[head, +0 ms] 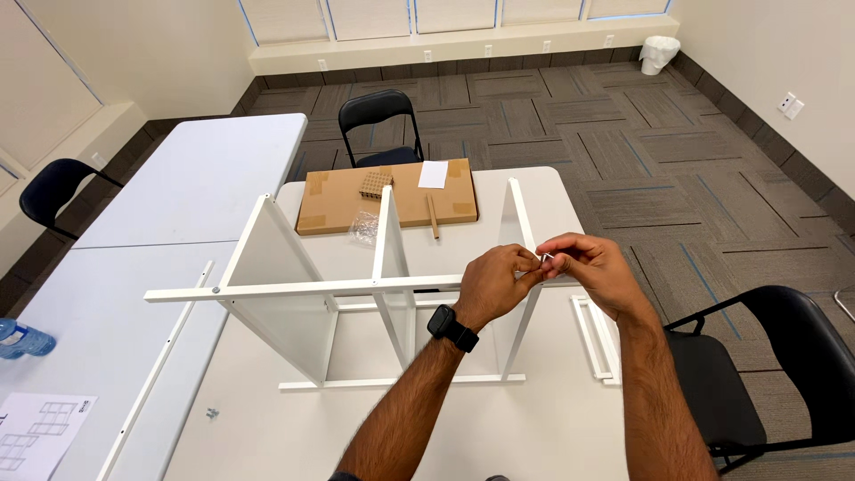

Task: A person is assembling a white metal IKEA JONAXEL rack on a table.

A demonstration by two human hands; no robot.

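Observation:
A white shelf frame with three upright panels stands on the white table in front of me. My left hand, with a black watch on the wrist, and my right hand meet at the right end of the frame's top rail, beside the right panel. Both hands pinch a small metal fastener between fingertips. The fastener is tiny and mostly hidden by the fingers.
A flat cardboard box lies at the table's far end with a white paper, a wooden strip and a hardware bag. A loose white rail lies at right. Black chairs stand around. An instruction sheet and water bottle are left.

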